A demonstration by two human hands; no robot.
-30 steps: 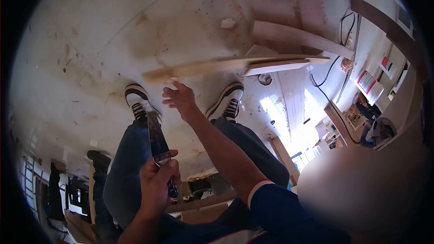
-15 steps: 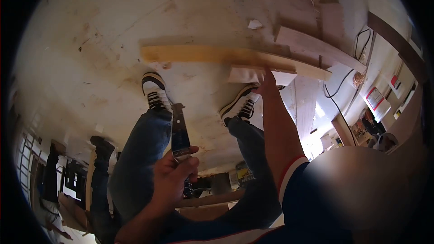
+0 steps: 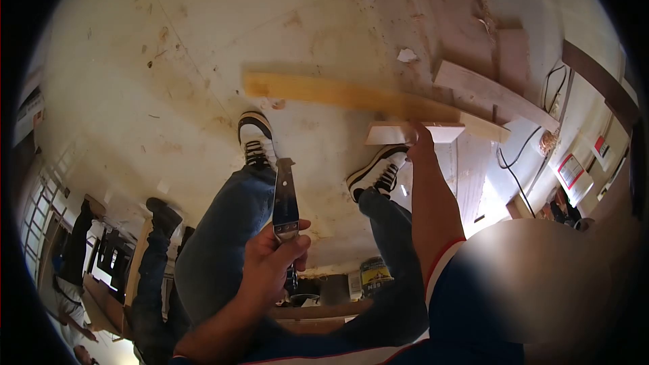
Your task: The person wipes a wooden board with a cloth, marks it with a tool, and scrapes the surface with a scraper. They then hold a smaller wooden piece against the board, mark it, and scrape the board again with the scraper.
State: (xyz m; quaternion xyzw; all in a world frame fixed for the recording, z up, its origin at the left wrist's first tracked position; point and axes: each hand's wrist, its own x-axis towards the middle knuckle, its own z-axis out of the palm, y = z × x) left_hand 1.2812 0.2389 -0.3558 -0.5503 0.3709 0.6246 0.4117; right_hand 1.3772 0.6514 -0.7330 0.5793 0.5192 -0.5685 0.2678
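Note:
My left hand [image 3: 276, 257] is closed around the lower end of a flat metal tool [image 3: 286, 192]. The tool points away from me, with a dark blade, a small hole near its short crosswise tip and rivets by my fingers. On the right, my arm stretches forward and my right hand [image 3: 420, 143] grips the near edge of a short wooden board [image 3: 445, 134], just beyond my shoe [image 3: 378, 170]. Some of its fingers are hidden behind the board. A long yellowish plank [image 3: 324, 92] lies just past the short board.
Another plank [image 3: 493, 91] lies at the right, near a black cable [image 3: 517, 179] and a white bucket [image 3: 574, 174]. My other shoe [image 3: 257, 138] stands on the stained floor [image 3: 203, 20]. Tins [image 3: 374, 276] sit behind my legs. Another person's leg [image 3: 154, 257] shows at the left.
The view has swung, so most things appear farther right and lower. The short board's face is tilted slightly differently in my right hand. My left hand keeps its hold on the tool.

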